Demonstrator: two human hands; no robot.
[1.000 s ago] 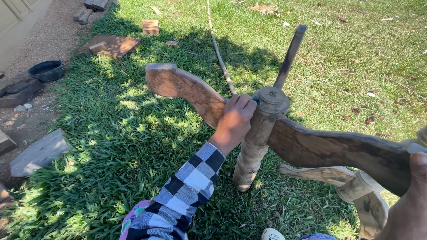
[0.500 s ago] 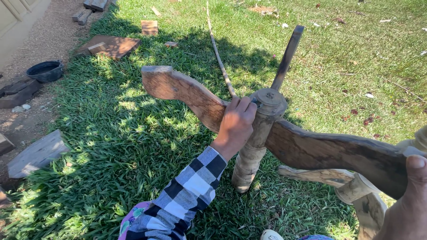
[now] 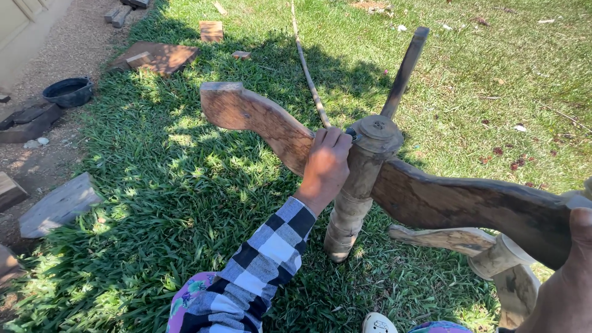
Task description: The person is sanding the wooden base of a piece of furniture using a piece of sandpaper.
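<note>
A curved, weathered wooden rail (image 3: 259, 120) runs from upper left to lower right and joins a turned wooden post (image 3: 356, 197) that stands on the grass. My left hand (image 3: 324, 166), in a checked sleeve, is closed at that joint. A small dark tool tip (image 3: 351, 132) pokes out of the fist against the post's top; the rest of the tool is hidden. My right hand (image 3: 570, 271) grips the rail's far end at the lower right edge. A dark straight bar (image 3: 405, 69) rises behind the post. A second turned leg (image 3: 502, 259) lies under the rail.
On the gravel at left sit a black bowl (image 3: 68, 91) and flat stone slabs (image 3: 58, 205). Brown slabs (image 3: 161, 55) and a wood block (image 3: 211, 31) lie on the grass at the back, with a thin stick (image 3: 306, 68). A white shoe tip (image 3: 377, 324) shows at the bottom.
The rail's free end has shifted slightly up and to the left in view. My left hand has stayed at the joint and my right hand has stayed on the rail end.
</note>
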